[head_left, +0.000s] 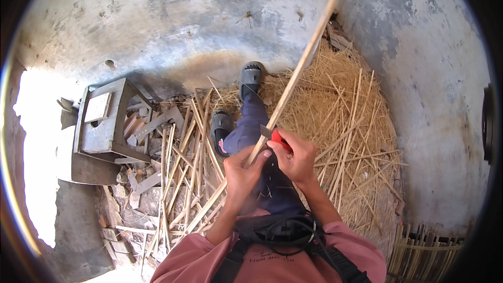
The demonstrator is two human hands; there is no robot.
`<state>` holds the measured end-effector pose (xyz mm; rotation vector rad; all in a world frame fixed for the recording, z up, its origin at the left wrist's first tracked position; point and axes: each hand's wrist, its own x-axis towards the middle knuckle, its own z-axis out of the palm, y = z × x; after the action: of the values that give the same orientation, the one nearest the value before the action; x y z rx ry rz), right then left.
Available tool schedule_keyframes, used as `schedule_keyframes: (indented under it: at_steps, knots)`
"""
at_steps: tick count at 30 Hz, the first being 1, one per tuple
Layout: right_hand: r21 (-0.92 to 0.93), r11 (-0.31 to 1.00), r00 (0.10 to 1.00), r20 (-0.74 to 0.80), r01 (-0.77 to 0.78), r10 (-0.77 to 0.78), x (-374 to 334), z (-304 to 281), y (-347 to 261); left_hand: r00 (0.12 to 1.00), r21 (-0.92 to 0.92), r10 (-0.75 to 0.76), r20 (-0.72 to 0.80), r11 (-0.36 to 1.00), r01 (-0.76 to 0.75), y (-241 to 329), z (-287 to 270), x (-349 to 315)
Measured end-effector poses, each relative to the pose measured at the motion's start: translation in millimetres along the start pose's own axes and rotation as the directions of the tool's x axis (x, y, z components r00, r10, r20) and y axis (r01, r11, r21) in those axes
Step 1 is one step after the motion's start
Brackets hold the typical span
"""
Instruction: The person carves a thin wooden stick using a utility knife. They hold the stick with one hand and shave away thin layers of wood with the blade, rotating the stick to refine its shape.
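Note:
A long pale bamboo strip [296,79] runs slantwise from the top of the view down past my lap. My left hand [242,174] is closed round its lower part, thumb along the strip. Closed in my right hand [297,161] is a red-handled knife [282,140]. Its short, broad blade lies against the strip, just beyond my left thumb. The fingers wrapped round the handle hide part of it. Below the strip are my legs in dark blue trousers [251,112] and dark grey shoes [252,76].
Loose bamboo strips [181,178] lie heaped on the left of the floor. A thick mat of shavings [335,105] spreads on the right. A worn wooden box frame [102,126] stands at the left among rubble. Plastered walls [209,15] close in, with upright slats [424,254] at the lower right.

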<state>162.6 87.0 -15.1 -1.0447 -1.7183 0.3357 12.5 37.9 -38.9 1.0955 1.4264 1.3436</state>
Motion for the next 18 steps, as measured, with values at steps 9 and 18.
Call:
schedule_keyframes:
  at_steps: [9,18]
  knots:
    - [0.071,0.991,0.968,0.233,-0.115,0.096,9.8,-20.7,6.4,0.995,0.027,0.088,0.036,0.996,-0.089,14.5,-10.7,0.9]
    - [0.593,0.671,0.894,0.246,-0.445,0.375,23.4,-8.6,12.6,0.935,0.018,-0.021,0.353,1.0,0.016,23.2,-22.1,0.1]
